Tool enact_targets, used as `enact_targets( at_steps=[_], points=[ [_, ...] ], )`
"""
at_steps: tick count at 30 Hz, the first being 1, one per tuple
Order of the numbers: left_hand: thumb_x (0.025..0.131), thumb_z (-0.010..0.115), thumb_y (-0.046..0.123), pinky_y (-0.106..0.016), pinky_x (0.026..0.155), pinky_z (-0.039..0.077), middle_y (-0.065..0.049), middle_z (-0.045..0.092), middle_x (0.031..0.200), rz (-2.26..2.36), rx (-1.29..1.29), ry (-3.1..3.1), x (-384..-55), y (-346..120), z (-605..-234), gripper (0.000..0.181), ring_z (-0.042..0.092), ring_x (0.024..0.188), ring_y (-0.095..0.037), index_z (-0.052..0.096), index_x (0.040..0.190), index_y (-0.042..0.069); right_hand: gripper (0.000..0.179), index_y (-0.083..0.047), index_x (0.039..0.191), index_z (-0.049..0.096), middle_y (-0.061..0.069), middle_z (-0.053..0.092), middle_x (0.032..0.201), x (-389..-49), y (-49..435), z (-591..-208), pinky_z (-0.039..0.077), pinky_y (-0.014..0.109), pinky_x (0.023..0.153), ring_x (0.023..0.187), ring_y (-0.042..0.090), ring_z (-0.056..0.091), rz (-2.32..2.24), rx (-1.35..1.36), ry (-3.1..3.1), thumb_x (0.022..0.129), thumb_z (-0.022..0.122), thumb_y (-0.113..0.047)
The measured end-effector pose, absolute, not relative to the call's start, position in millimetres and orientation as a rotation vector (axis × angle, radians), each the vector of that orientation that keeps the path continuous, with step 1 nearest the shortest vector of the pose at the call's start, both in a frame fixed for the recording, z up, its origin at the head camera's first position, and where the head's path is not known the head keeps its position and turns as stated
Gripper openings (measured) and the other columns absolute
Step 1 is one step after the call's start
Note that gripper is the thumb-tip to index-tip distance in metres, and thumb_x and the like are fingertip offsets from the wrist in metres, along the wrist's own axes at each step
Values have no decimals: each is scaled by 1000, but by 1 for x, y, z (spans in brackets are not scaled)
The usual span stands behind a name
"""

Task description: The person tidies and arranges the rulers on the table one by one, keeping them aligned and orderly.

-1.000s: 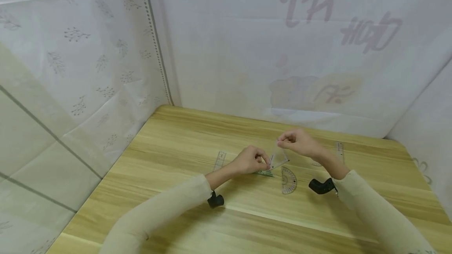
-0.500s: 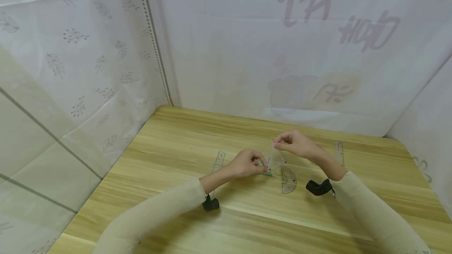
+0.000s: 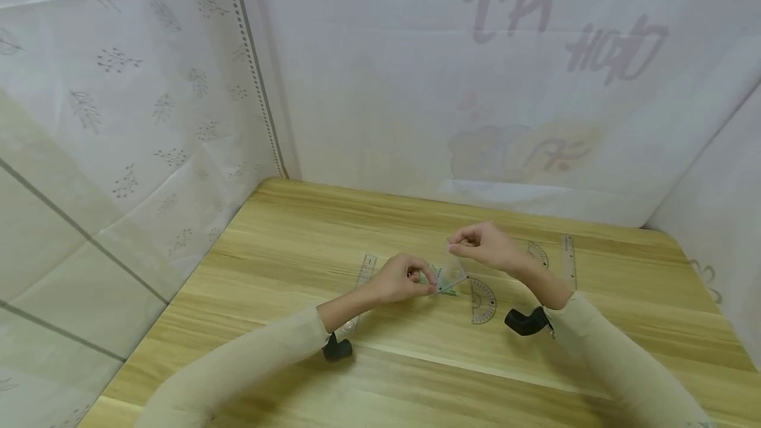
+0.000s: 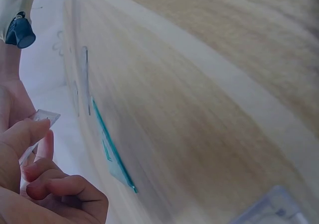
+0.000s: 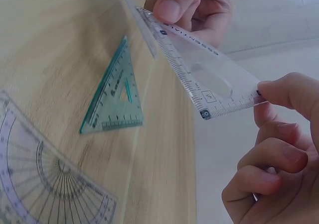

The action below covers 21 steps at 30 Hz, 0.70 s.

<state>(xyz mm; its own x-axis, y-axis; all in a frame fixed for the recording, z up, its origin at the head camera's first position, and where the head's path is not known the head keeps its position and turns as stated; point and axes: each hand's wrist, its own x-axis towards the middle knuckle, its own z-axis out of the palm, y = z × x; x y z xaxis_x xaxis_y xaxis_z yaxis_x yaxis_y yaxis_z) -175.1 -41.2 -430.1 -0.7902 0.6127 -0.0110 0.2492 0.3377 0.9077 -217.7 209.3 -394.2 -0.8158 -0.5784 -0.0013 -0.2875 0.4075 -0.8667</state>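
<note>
Both hands hold a clear plastic set square (image 5: 179, 55) above the table, tilted, with a printed scale along its edges. My left hand (image 3: 404, 277) pinches one corner between thumb and index finger; its other fingers are loosely curled. At another corner, my right hand (image 3: 490, 246) pinches with thumb and finger. Under the held piece lies a green set square (image 5: 112, 97), partly hidden by my left hand in the head view. A clear protractor (image 3: 483, 301) lies flat to its right.
A clear ruler (image 3: 365, 269) lies partly under my left forearm. Beyond my right wrist are a second protractor (image 3: 538, 254) and another ruler (image 3: 569, 261). The wooden table (image 3: 321, 216) meets patterned cloth walls (image 3: 357, 98) at its back and left side.
Both hands have shifted left together, carrying the clear set square with them over the green one. More of the far protractor now shows beside my right wrist.
</note>
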Motion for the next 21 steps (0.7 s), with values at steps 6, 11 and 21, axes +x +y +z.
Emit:
enact_targets(
  at_steps=[6, 11, 21],
  points=[
    [92, 76, 5, -20, 50, 33, 5, 39, 57, 1448, 742, 2225, -170, -48, -430, 5, 34, 49, -7, 74, 95, 2, 21, 8, 105, 71, 25, 68, 100, -218, 201, -397, 46, 29, 72, 72, 18, 51, -1382, -787, 2319, 100, 67, -11],
    [91, 76, 4, -21, 50, 34, 5, 39, 58, 1458, 740, 2202, -165, -53, -432, 5, 35, 50, -7, 74, 95, 1, 21, 9, 105, 71, 18, 68, 93, -215, 194, -401, 45, 26, 67, 70, 16, 51, -1383, -802, 2306, 99, 67, -11],
    [90, 75, 3, -20, 49, 32, 7, 37, 56, 1454, 762, 2196, -157, -64, -438, 4, 34, 50, -6, 74, 94, 1, 15, 5, 102, 72, -4, 46, 64, -209, 181, -407, 29, 22, 51, 52, 7, 29, -1370, -861, 2304, 99, 67, -9]
  ],
)
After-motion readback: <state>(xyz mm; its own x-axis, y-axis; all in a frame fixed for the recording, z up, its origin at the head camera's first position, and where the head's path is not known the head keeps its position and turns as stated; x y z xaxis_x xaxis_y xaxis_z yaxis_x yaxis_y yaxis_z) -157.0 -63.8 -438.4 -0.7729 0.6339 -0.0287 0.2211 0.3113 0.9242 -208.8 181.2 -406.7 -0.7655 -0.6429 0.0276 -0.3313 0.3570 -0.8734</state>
